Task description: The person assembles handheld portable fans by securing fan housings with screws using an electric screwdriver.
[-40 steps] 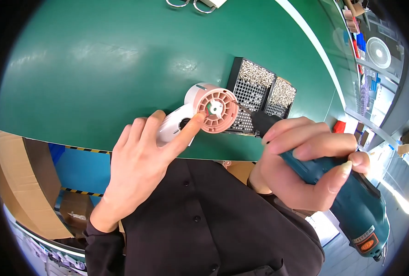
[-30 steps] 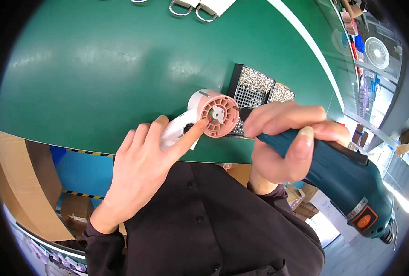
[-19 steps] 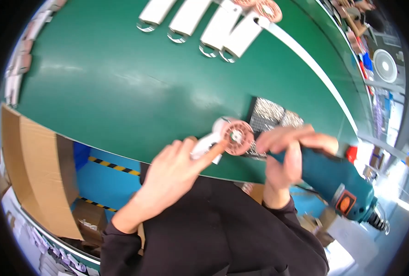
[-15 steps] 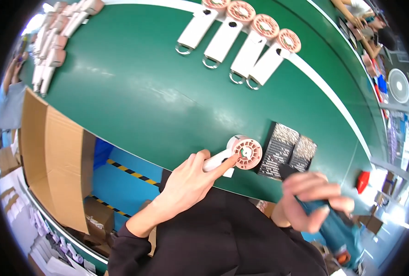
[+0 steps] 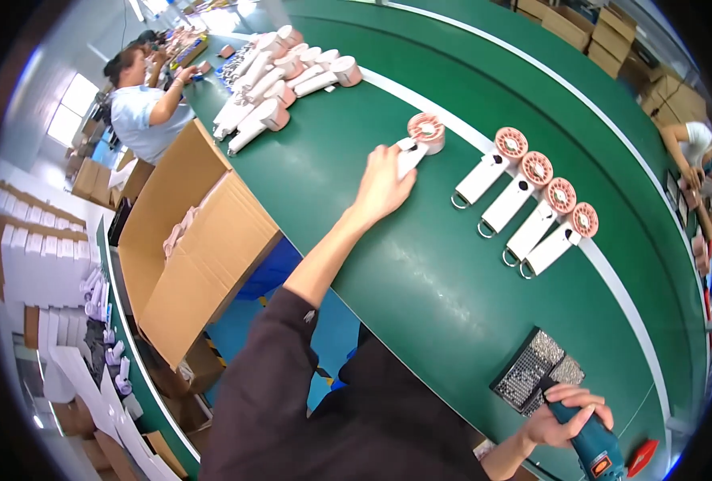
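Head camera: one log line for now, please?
left hand: holds pink-and-white handheld fan; right hand: holds teal electric screwdriver; screw trays: near right hand

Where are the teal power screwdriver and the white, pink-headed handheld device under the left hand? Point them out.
Teal power screwdriver (image 5: 595,445), head view: on its rear body.
White, pink-headed handheld device (image 5: 426,128), head view: on its slotted head.

glossy green tabletop (image 5: 444,248), matt cardboard box (image 5: 207,268), smooth plastic handheld fan (image 5: 426,130), shiny metal screws (image 5: 546,345), dull cloth sleeve (image 5: 264,357)
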Tool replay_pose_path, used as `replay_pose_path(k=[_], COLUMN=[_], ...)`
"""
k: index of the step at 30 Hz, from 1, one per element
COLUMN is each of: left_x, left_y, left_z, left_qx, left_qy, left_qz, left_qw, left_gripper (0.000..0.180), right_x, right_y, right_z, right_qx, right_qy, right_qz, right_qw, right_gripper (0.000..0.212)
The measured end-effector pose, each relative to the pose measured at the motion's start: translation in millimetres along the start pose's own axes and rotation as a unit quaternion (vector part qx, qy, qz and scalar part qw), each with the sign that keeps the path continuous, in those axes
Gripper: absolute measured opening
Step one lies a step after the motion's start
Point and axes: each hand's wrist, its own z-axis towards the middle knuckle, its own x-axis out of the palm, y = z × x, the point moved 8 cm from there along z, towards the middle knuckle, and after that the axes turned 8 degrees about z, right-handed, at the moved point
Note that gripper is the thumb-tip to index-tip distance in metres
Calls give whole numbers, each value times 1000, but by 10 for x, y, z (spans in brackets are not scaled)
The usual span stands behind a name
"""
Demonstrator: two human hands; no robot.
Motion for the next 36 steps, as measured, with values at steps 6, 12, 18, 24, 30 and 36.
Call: replay_pose_path(k=[6, 12, 18, 24, 30, 36], left_x=[400, 629, 580, 466, -343, -1461], left_y=[-67, -302, -495, -413, 561, 2017], left_z=[610, 737, 640, 488, 421, 97], left_qx=[66, 32, 84, 75, 51, -157], left_qy=[-16, 50, 74, 77, -150, -297], left_qz=[12, -69, -67, -135, -38, 219], left_qw=[998, 996, 991, 985, 987, 916], left_gripper=[52, 56, 54, 58, 46, 58], right_x=[16, 87, 314, 613, 489, 658], right_y=[7, 30, -91, -402, -764, -640], right_z=[-16, 64, -95, -512, -811, -649], right_qx=[8, -4, 38, 125, 185, 165], right_qy=[-68, -28, 5, 69, 99, 110], right_qz=[15, -9, 41, 28, -27, 2], right_qw=[998, 1000, 998, 989, 977, 980], right_gripper=[16, 19, 22, 26, 37, 32])
